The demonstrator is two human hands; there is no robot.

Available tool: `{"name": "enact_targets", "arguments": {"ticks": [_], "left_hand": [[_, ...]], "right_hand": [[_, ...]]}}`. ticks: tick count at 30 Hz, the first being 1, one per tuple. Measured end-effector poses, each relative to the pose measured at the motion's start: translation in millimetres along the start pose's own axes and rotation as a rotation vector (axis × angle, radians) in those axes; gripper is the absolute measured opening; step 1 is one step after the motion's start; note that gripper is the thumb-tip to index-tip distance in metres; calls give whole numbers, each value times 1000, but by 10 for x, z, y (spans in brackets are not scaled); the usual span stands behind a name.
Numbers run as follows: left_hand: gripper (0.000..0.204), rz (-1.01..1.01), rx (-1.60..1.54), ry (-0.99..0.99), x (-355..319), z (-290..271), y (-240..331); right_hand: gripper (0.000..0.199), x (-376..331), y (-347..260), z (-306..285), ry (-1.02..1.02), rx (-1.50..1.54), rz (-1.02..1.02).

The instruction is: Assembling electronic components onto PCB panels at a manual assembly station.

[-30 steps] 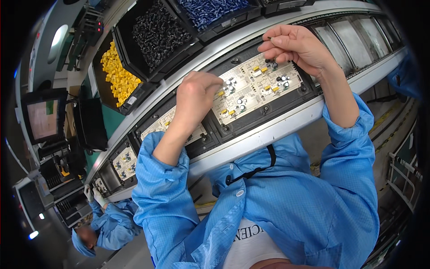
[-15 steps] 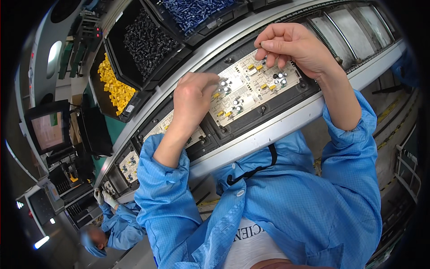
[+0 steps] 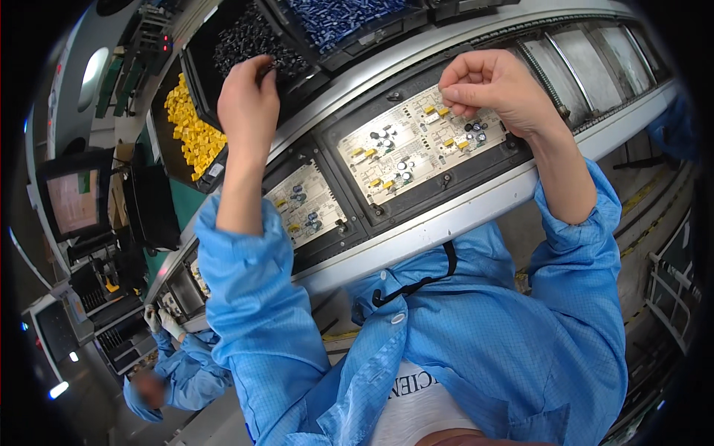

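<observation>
My left hand (image 3: 249,100) is at the near side of a bin of small black cylindrical parts (image 3: 242,41), its thumb and fingers curled together at the edge of the pile. What those fingers hold, if anything, cannot be made out against the dark parts. My right hand (image 3: 494,88) hovers over the far right part of a pale circuit board (image 3: 409,160), thumb and forefinger pinched. Anything in that pinch is too small to name. Yellow block parts (image 3: 448,142) and upright round capacitors (image 3: 402,166) stand on the board, which lies in a black frame.
A bin of yellow block parts (image 3: 190,134) and a bin of blue parts (image 3: 346,22) flank the black one. Another board (image 3: 305,201) sits left on the conveyor, behind its metal rail (image 3: 416,230). A co-worker in blue (image 3: 178,379) works farther left.
My left hand has left the board and moved up and left to the bin of black parts. The right hand has shifted slightly right and down, still pinched.
</observation>
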State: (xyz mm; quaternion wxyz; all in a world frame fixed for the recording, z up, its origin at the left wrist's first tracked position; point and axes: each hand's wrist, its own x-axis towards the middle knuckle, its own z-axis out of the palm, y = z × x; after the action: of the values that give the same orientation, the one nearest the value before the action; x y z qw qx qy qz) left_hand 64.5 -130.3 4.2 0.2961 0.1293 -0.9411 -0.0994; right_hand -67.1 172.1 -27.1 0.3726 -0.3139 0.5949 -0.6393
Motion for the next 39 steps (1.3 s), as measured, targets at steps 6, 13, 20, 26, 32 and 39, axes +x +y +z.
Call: {"name": "enact_targets", "arguments": {"ticks": [6,13,20,26,32,39], "left_hand": [[20,-17,220,-199,178,97,-243],[19,-115,102,-163,82,93,-294],[23,25,-37,-95,2,68,-353],[20,-23,-166,-127,5,105,-417],[13,-55,-262,46,-48,-101,-201],[11,7,-427,129,-68,-155,-174]], "right_hand": [[27,23,201,118,-29,-287,-33],[10,-147,90,590,112,-548,-4],[14,-63,33,830,272,-1195,-54],[15,62,34,919,259,-1425,48],[16,167,4,944,259,-1501,124],[16,232,-10,923,209,-1523,201]]}}
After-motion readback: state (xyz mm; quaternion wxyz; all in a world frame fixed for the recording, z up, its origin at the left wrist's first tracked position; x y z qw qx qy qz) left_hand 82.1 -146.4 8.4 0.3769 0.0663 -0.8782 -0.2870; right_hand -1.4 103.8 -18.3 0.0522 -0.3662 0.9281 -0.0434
